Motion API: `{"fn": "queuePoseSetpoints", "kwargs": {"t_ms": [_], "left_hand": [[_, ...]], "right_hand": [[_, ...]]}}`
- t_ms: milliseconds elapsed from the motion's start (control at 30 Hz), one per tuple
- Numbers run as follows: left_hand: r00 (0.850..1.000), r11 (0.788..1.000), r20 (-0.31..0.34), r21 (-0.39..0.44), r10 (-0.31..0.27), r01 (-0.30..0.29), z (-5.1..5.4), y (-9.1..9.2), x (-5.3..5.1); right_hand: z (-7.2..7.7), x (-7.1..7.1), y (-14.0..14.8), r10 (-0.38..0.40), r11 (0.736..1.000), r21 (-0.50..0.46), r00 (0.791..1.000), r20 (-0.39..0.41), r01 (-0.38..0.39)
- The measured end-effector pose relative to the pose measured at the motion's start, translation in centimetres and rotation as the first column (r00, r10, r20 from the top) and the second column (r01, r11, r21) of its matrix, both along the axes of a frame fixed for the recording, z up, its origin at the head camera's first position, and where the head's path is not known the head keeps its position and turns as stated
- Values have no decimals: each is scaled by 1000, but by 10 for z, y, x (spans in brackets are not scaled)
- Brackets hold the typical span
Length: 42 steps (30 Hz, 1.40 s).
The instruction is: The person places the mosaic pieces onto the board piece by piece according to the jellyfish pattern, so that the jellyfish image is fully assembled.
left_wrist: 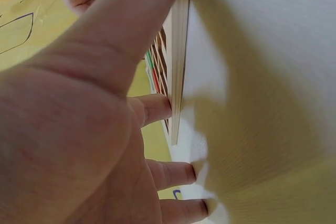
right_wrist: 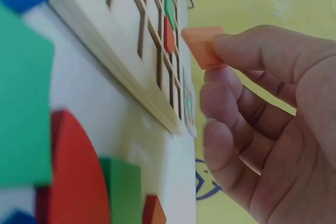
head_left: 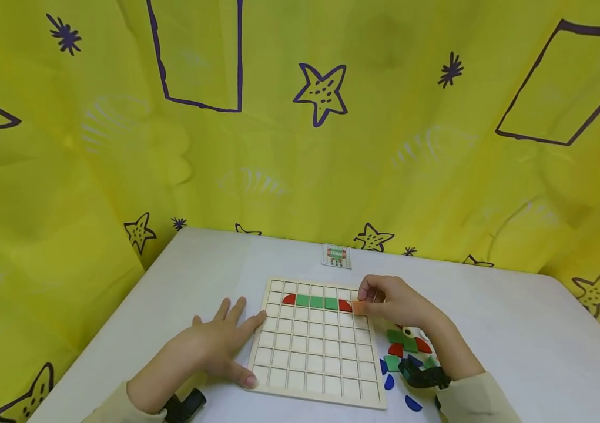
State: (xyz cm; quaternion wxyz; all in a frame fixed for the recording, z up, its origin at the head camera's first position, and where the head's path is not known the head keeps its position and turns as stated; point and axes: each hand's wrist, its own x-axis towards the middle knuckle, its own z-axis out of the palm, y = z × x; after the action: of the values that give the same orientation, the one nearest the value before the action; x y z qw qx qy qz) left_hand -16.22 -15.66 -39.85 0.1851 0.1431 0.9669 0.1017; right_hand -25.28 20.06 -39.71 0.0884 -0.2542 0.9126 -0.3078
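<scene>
A wooden grid board [head_left: 307,346] lies on the white table. Near its far edge, one row holds a red piece [head_left: 289,299], several green squares [head_left: 317,302] and another red piece [head_left: 345,305]. My right hand [head_left: 402,302] pinches an orange square [head_left: 359,307] at the row's right end; in the right wrist view the orange square [right_wrist: 203,46] is between thumb and fingertips, off the board's surface. My left hand [head_left: 217,346] is spread at the board's left edge, thumb at the near corner, fingers straight. The left wrist view shows the left hand [left_wrist: 100,114] against the board's side [left_wrist: 179,61].
Loose green, red and blue pieces [head_left: 413,403] lie on the table right of the board, partly beneath my right forearm. A small patterned card [head_left: 337,256] lies beyond the board. Yellow cloth [head_left: 278,153] with drawn stars hangs behind the table [head_left: 210,258].
</scene>
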Motion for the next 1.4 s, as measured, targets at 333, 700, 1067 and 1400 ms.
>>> {"fn": "queuePoseSetpoints", "kwargs": {"t_ms": [333, 700, 1067, 1400], "left_hand": [[1000, 1000, 2, -1, 1, -1, 0, -3, -1], [1000, 1000, -7, 1, -3, 3, 0, -6, 1], [1000, 1000, -13, 9, -21, 21, -2, -6, 0], [1000, 1000, -4, 13, -23, 23, -3, -3, -1]], "right_hand": [[-1, 0, -17, 31, 1000, 2, 999, 37, -31], [-2, 1, -21, 60, 997, 34, 996, 69, -62], [-2, 2, -20, 79, 996, 24, 993, 93, -81], [-4, 6, -20, 81, 996, 36, 990, 117, -85]]}}
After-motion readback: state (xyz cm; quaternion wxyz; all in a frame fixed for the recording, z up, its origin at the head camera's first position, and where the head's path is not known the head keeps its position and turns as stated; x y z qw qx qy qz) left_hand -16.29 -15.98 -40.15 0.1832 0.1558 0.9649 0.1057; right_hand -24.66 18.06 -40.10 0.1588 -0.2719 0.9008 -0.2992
